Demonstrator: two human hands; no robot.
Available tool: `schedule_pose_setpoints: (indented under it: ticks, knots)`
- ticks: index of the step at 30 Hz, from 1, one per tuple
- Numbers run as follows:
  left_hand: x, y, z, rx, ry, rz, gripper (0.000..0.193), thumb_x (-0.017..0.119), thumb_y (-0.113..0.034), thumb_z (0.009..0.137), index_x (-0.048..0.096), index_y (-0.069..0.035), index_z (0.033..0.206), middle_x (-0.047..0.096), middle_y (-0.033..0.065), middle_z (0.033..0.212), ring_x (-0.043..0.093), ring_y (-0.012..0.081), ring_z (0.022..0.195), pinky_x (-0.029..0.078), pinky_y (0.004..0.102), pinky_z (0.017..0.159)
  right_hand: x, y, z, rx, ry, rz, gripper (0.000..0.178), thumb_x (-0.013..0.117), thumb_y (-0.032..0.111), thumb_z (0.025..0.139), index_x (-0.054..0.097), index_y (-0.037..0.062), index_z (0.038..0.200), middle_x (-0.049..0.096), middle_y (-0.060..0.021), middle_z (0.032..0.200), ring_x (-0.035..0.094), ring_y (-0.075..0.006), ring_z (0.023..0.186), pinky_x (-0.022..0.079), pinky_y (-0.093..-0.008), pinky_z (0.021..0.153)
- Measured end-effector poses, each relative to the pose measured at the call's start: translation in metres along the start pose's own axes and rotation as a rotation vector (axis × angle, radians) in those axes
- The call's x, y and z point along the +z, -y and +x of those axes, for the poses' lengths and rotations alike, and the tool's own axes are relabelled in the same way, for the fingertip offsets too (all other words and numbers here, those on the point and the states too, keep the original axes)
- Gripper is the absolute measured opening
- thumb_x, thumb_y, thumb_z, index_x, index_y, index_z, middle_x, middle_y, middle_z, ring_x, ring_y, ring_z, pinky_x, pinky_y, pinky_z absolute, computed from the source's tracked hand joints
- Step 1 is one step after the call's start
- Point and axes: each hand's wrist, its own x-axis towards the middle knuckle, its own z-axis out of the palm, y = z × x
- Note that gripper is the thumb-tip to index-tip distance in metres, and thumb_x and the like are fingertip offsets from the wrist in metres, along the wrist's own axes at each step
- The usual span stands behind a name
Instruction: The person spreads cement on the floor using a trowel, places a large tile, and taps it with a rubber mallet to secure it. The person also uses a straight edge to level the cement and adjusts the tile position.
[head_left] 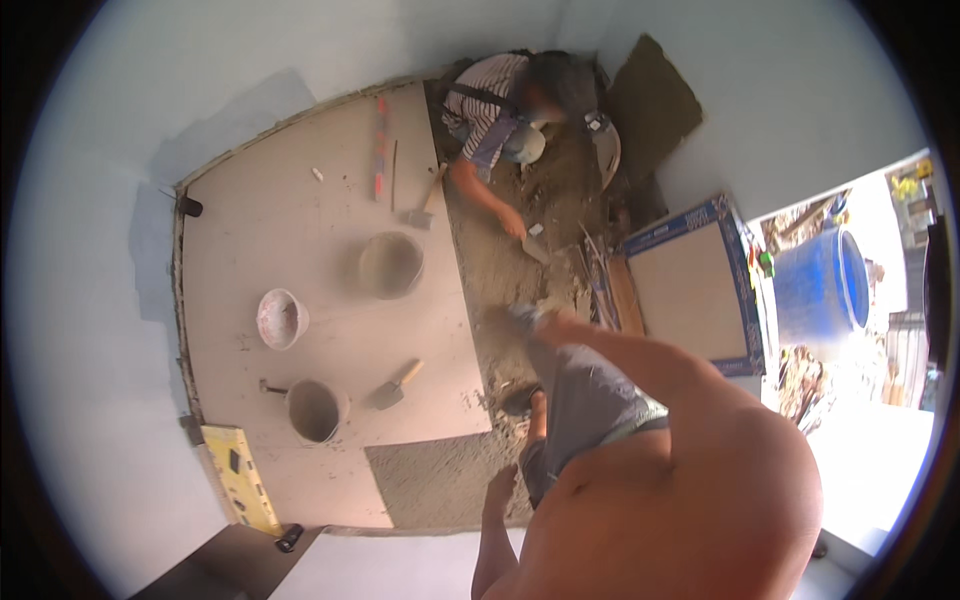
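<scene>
Head view: left hand (502, 487) near mortar's (430, 482) right edge, right hand (553, 328) near trousers (595, 390); their fingers' state I cannot tell. Buckets (341, 405) stand on tiles (440, 320), probably for firmness.

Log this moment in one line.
left hand: near grey mortar; right hand: blurred, grip unclear; co-worker: holding trowel; buckets: on tiles

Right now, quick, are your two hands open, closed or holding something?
Left hand: nothing held shows; whether it's open or closed can't be told.
Right hand: too blurred to tell open, closed or holding.
</scene>
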Motion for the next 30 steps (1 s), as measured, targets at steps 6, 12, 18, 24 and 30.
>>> schedule_pose_setpoints:
  ticks: [6,12,18,24,30]
  knots:
    - [-0.079,0.004,0.025,-0.043,-0.137,0.136,0.067,0.061,-0.05,0.093,0.049,-0.006,0.143,0.057,0.0141,0.137,0.058,0.0299,0.118,0.048,0.044,0.092,0.029,-0.14,-0.111,0.562,0.169,0.133,0.025,0.059,0.022,0.085,0.075,0.005,0.093,0.074,-0.0151,0.092,0.072,-0.0275,0.091,0.058,-0.0409,0.076]
    - [-0.08,-0.09,0.008,-0.188,-0.332,-0.107,0.059,0.064,-0.047,0.091,0.061,-0.001,0.127,0.068,0.0115,0.111,0.066,0.0233,0.092,0.051,0.0369,0.074,0.02,-0.173,-0.154,0.914,0.328,0.849,0.028,0.058,0.028,0.087,0.072,0.0046,0.084,0.07,-0.0115,0.068,0.069,-0.0216,0.056,0.057,-0.0343,0.05]
    - [-0.066,-0.237,0.088,-0.044,-0.272,-0.096,0.047,0.066,-0.04,0.092,0.062,-0.002,0.119,0.066,0.0097,0.104,0.062,0.0183,0.081,0.05,0.035,0.068,-0.006,-0.281,-0.101,0.583,-0.074,0.642,0.018,0.061,0.021,0.088,0.07,0.0088,0.079,0.071,-0.0071,0.075,0.07,-0.0241,0.066,0.055,-0.036,0.053]
    - [0.02,-0.564,0.013,0.664,0.054,0.364,0.048,0.061,-0.028,0.098,0.053,0.003,0.135,0.061,0.0168,0.131,0.059,0.0227,0.119,0.045,0.0343,0.1,-0.078,-0.318,-0.058,0.224,-0.565,0.031,0.011,0.069,0.021,0.074,0.07,0.0114,0.079,0.07,-0.0049,0.079,0.069,-0.0233,0.075,0.055,-0.0381,0.062]
    - [0.11,-0.771,-0.068,0.95,0.804,0.695,0.051,0.061,-0.024,0.099,0.048,0.001,0.141,0.05,0.0158,0.145,0.046,0.025,0.137,0.035,0.0376,0.113,-0.055,-0.324,-0.065,0.698,-0.38,0.465,0.008,0.07,0.019,0.076,0.074,0.0129,0.077,0.073,-0.004,0.08,0.072,-0.0211,0.079,0.056,-0.0394,0.064]
